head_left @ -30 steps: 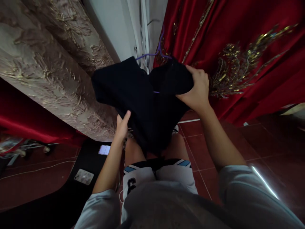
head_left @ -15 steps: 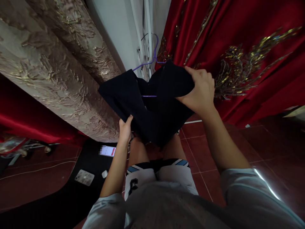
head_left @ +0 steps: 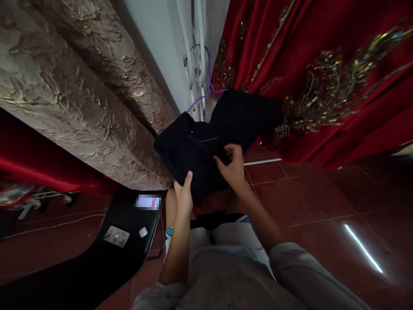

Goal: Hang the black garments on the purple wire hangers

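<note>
A dark navy shirt [head_left: 245,114] hangs on a purple wire hanger [head_left: 209,86], whose hook goes up to a white metal rack [head_left: 198,56]. Part of the hanger's lower bar shows through the shirt's front opening. My left hand [head_left: 184,191] is closed on the shirt's lower left edge, thumb on top of the cloth. Over the lower right front, my right hand [head_left: 234,168] has its thumb and fingers apart and grips nothing I can see. Whether its fingertips touch the dark cloth I cannot tell.
Beige textured curtains [head_left: 97,107] hang at the left, and red drapery [head_left: 264,43] with sequin trim [head_left: 335,86] at the right. On a black chair [head_left: 97,262] lie a lit phone [head_left: 147,201], a patterned phone or case [head_left: 116,236] and a small white case [head_left: 143,232].
My right hand has let go of the shirt's right shoulder and moved down and left to its front. My left hand, still gripping the edge, has shifted slightly right and down.
</note>
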The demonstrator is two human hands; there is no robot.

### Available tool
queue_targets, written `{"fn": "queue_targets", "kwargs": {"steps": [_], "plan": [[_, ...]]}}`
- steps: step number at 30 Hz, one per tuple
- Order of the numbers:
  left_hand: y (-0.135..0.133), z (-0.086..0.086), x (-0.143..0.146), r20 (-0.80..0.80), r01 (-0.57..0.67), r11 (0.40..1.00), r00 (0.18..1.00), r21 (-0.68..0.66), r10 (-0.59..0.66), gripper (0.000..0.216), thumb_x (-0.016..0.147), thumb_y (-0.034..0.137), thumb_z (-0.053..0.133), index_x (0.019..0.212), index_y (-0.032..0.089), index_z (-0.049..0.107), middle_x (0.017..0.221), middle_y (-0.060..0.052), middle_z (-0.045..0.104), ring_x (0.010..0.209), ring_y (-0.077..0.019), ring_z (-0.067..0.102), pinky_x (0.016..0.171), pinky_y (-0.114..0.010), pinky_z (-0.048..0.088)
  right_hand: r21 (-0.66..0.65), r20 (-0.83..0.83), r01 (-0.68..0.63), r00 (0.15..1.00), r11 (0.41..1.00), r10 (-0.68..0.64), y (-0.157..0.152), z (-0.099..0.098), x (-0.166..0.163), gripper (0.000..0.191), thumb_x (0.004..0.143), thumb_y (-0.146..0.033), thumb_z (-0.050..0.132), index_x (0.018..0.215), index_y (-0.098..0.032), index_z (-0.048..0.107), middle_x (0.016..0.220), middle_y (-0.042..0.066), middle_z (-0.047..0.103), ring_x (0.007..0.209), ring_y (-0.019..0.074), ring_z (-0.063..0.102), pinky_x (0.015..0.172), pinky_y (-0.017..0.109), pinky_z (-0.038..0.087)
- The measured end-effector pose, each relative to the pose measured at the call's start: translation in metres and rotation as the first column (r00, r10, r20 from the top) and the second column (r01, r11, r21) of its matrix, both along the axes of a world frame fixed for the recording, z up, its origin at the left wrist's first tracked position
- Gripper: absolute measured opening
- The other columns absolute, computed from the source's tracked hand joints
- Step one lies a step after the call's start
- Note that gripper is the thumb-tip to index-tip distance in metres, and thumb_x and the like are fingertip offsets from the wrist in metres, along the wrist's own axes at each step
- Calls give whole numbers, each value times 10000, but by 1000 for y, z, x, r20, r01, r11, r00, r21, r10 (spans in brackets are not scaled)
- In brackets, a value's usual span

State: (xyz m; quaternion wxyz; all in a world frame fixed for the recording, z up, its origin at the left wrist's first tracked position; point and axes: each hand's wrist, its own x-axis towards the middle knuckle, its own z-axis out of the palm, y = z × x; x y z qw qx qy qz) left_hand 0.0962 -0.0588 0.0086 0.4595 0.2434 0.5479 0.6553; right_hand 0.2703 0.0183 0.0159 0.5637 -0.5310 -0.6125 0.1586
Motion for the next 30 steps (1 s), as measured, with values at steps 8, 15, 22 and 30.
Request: {"fn": "queue_targets", "kwargs": {"steps": [8, 15, 22, 30], "plan": [[-1, 10, -10, 9, -133, 991, 991, 30, 133, 408, 804, 343, 846, 1157, 181, 723, 1213, -105, 760, 1239, -269, 687, 1167, -432, 500, -492, -332, -304, 932, 816, 148, -44, -85, -27, 285, 962, -492, 452, 819, -246, 468, 717, 13, 626, 674, 176, 600, 659, 290, 453], [10, -6, -6, -184, -141, 977, 968, 158, 170, 458, 871, 348, 772, 1287, 218, 631, 1374, -118, 667, 1311, -270, 629, 1214, -465, 436, -550, -349, -423, 900, 720, 263, -30, -66, -7, 430, 911, -547, 528, 646, -208, 539, 591, 6, 571, 576, 141, 536, 606, 277, 389], [11, -65, 21, -591, 233, 957, 802, 174, -88, 397, 899, 234, 659, 1286, 212, 573, 1269, -119, 658, 1254, -239, 633, 1122, -420, 485, -491, -474, -486, 846, 723, 246, -51, -52, -19, 395, 874, -529, 607, 685, -182, 625, 538, -14, 559, 533, 123, 518, 591, 265, 387], [31, -72, 33, -716, 345, 923, 687, 168, -127, 112, 948, 193, 564, 838, 214, 564, 812, -16, 598, 775, -160, 587, 729, -275, 474, -367, -551, -542, 781, 756, 293, 9, 35, -15, 318, 835, -465, 657, 702, -176, 656, 478, -37, 515, 449, 76, 409, 460, 215, 288]]}}
